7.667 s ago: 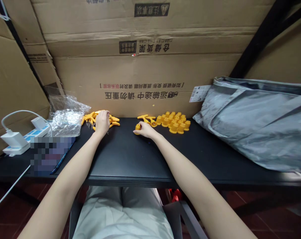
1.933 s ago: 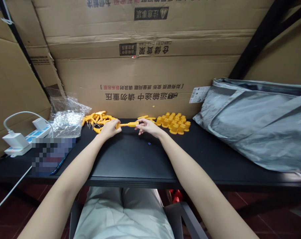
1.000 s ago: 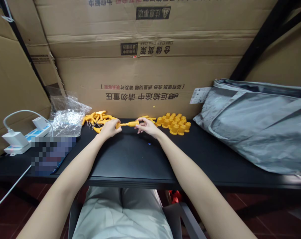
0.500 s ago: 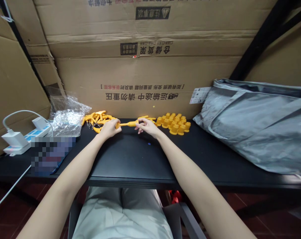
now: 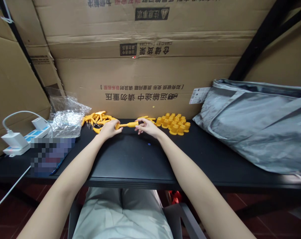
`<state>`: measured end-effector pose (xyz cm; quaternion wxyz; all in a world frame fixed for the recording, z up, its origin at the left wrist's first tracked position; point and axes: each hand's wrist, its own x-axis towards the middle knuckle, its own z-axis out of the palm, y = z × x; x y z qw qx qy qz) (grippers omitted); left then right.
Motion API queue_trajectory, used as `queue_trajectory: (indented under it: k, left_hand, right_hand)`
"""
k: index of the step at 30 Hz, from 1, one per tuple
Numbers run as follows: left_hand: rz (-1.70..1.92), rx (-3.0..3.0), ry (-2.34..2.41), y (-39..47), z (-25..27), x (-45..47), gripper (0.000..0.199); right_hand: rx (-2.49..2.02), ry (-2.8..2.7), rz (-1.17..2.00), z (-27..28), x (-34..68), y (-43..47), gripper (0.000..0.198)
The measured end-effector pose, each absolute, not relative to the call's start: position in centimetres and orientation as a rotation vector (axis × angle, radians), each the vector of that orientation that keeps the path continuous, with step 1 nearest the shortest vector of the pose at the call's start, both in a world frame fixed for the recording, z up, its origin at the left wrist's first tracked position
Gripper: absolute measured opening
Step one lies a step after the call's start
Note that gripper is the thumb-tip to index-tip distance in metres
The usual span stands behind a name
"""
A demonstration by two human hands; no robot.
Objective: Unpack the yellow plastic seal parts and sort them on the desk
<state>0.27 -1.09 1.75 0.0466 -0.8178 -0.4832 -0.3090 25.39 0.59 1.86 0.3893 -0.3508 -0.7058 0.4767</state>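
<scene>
A yellow plastic piece with a ribbed, screw-like shaft (image 5: 124,125) spans the gap between my hands, level above the black table. My left hand (image 5: 109,130) is closed round its left end, which is mostly hidden. On the shaft's right side sits a wider yellow sleeve (image 5: 132,124). The fingers of my right hand (image 5: 149,128) pinch the flared end of that sleeve. Behind my left hand lies a heap of yellow branched handles (image 5: 97,116) with small chains. To the right of my other hand stand several yellow cups (image 5: 174,127), upside down, near more yellow pieces (image 5: 147,118).
Cardboard (image 5: 140,73) walls off the table's back. A grey fabric bag (image 5: 255,129) fills the right side. At left are clear plastic bags (image 5: 67,119), a power strip (image 5: 38,133) with a white charger (image 5: 14,140), and a blurred-out flat item (image 5: 52,156). A small blue disc (image 5: 149,144) lies mid-table.
My right fingers have shifted slightly toward the sleeve's outer end, so more of the sleeve shows. My left hand keeps its hold, nearly unmoved.
</scene>
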Motion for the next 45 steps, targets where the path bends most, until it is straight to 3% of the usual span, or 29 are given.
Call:
queue_trajectory:
  k: [23, 38, 45]
  left_hand:
    - [-0.879, -2.522, -1.491, -1.0, 1.7, 0.4, 0.027]
    - [-0.955, -2.477, -1.425, -0.9, 1.9, 0.4, 0.025]
    - [-0.947, -2.455, -1.409, -1.1, 1.8, 0.6, 0.025]
  right_hand:
    - [-0.984, -1.815, 1.180, 2.0, 24.8, 0.2, 0.037]
    - [-0.893, -1.792, 1.044, 2.3, 24.3, 0.4, 0.050]
    - [-0.989, -1.692, 1.140, 2.1, 24.0, 0.2, 0.056]
